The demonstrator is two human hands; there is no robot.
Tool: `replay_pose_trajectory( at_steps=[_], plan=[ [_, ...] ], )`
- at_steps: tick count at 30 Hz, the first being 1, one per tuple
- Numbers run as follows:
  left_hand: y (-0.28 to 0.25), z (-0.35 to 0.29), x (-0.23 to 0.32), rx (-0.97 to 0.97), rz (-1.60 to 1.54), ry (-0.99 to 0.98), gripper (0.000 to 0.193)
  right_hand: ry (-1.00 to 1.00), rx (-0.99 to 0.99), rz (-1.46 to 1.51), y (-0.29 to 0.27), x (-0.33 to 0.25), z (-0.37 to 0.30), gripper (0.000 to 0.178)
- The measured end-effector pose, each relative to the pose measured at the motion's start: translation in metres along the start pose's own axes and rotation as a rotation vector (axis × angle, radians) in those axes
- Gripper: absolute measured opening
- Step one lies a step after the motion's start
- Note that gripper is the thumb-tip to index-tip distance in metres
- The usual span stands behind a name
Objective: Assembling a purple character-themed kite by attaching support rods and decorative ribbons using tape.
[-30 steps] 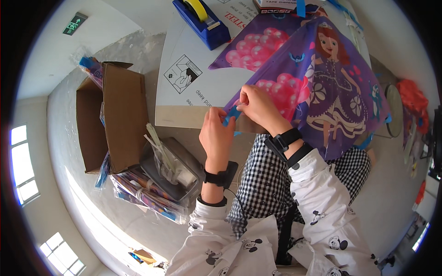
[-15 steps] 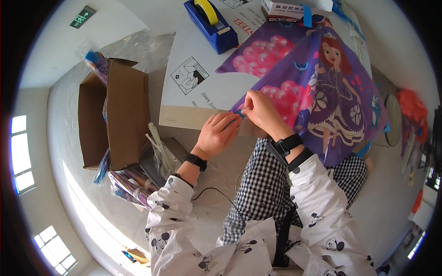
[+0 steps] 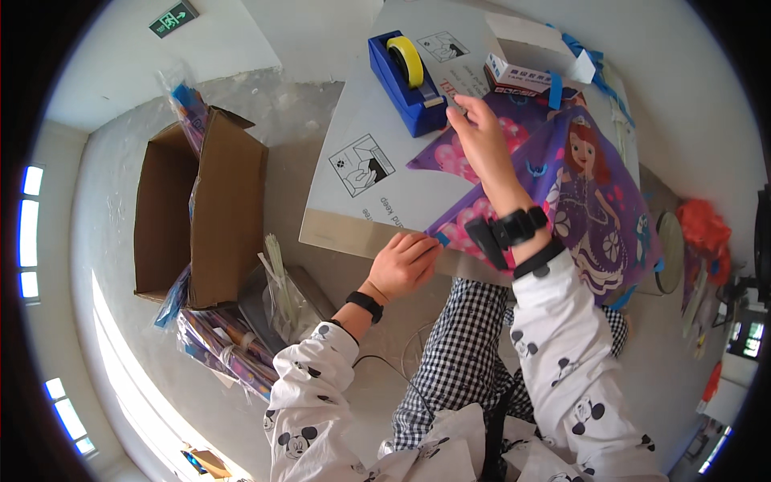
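A thin purple kite-shaped sheet (image 3: 590, 201), printed with a princess figure and pink balloons, lies across the tabletop and hangs over its near edge. My left hand (image 3: 404, 263) is closed on the sheet's left corner, where a small blue piece shows beside the fingertips. Just right of the blue tape dispenser (image 3: 427, 118), my right hand (image 3: 484, 140) is raised over the sheet. Its thumb and fingers are apart, and I see nothing between them. A yellow tape roll (image 3: 405, 63) sits in the dispenser, close to those fingertips.
An opened tape box (image 3: 530, 76) stands at the table's far side, with blue strips (image 3: 598, 68) near it. On the floor to the left are a cardboard box (image 3: 229, 209), bagged printed sheets (image 3: 225, 341) and a bundle of pale sticks (image 3: 279, 281). Red material (image 3: 703, 229) lies at the right.
My right hand has left the sheet's corner and moved up and away to the tape dispenser, its fingers opening. My left hand stays at the corner. The whole view has shifted slightly.
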State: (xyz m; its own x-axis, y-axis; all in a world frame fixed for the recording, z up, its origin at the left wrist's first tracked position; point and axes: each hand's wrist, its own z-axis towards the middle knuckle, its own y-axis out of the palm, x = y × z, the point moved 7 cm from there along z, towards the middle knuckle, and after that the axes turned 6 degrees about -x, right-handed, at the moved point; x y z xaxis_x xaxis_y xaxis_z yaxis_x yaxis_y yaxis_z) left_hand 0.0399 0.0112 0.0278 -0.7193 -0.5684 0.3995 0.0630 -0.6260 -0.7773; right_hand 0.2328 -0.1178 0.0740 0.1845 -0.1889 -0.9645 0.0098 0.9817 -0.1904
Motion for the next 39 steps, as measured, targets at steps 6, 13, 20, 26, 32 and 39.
replay_pose_trajectory(
  at_steps=[6,13,20,26,32,39],
  plan=[
    [-0.002,0.000,0.001,0.009,-0.036,-0.014,0.030,0.221,-0.303,-0.378,0.025,0.015,0.064,0.034],
    [-0.003,0.001,0.000,0.030,-0.033,-0.015,0.029,0.410,-0.264,0.137,0.040,0.018,0.073,0.022],
    [-0.007,0.001,0.000,0.038,-0.033,-0.027,0.028,0.435,-0.160,0.201,0.036,-0.011,0.066,0.023],
    [-0.006,0.000,0.000,0.020,-0.040,-0.020,0.029,0.292,-0.186,-0.023,0.017,0.000,0.047,0.026],
    [-0.003,0.005,0.001,0.021,-0.044,-0.030,0.029,0.483,-0.278,0.042,0.012,0.035,0.019,0.021],
    [-0.003,0.007,0.001,0.019,-0.032,-0.032,0.029,0.515,-0.239,0.435,0.026,0.058,0.009,0.020]
  ],
)
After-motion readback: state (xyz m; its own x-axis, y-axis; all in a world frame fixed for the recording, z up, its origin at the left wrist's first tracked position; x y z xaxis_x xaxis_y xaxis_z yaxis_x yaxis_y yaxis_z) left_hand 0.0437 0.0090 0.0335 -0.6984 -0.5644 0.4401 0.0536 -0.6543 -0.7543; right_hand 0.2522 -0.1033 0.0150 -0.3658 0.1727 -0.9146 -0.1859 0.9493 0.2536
